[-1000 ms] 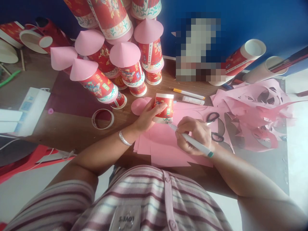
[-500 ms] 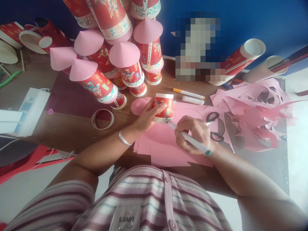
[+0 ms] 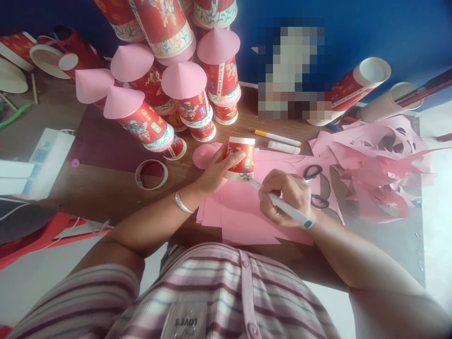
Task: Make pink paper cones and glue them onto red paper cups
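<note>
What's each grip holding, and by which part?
Left grip: red cup, by its side, thumb across the front. Right grip: white marker, by the barrel, near the tip.

A single camera on the wearer's head looks forward and steeply down, with the striped shirt [image 3: 212,292] close at the near edge, the table [image 3: 109,200] beyond, and a blue wall [image 3: 353,33] far off.

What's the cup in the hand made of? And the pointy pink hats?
The small red-and-white printed cup looks like smooth paper, judging by its printed pictures and plain white rim, though plastic is possible. The pink cone-shaped hats look like matte paper or thin card: evenly coloured, pointed, without glare.
</note>
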`<state>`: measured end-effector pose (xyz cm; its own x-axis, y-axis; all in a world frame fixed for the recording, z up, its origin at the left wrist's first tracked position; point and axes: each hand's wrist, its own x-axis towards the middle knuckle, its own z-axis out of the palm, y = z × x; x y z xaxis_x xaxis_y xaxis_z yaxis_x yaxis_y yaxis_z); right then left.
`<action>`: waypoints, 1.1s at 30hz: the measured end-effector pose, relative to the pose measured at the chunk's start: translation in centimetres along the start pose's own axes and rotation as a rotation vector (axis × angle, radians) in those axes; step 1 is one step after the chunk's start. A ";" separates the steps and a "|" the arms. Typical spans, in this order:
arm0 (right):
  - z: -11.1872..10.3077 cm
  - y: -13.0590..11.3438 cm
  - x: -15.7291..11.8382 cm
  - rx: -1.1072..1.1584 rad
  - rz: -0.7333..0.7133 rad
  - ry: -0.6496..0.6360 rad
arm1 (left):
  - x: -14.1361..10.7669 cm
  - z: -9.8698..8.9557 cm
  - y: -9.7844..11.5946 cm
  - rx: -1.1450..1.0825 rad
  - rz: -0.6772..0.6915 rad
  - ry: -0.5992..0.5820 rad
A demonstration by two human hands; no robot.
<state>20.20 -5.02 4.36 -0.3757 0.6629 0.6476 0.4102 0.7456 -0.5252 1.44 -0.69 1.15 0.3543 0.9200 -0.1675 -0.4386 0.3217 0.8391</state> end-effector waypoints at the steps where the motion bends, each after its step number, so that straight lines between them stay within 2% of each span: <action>1: 0.0 -0.1 0.0 -0.001 -0.005 0.006 | 0.0 0.0 0.0 0.002 -0.002 -0.009; 33: 0.4 -0.1 0.4 0.051 -0.027 -0.045 | 0.1 -0.6 -0.8 0.114 0.018 -0.029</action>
<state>19.68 -4.83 4.47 -0.4238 0.6439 0.6370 0.3572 0.7651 -0.5357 1.31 -0.75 0.14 0.3715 0.9181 -0.1381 -0.3487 0.2758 0.8957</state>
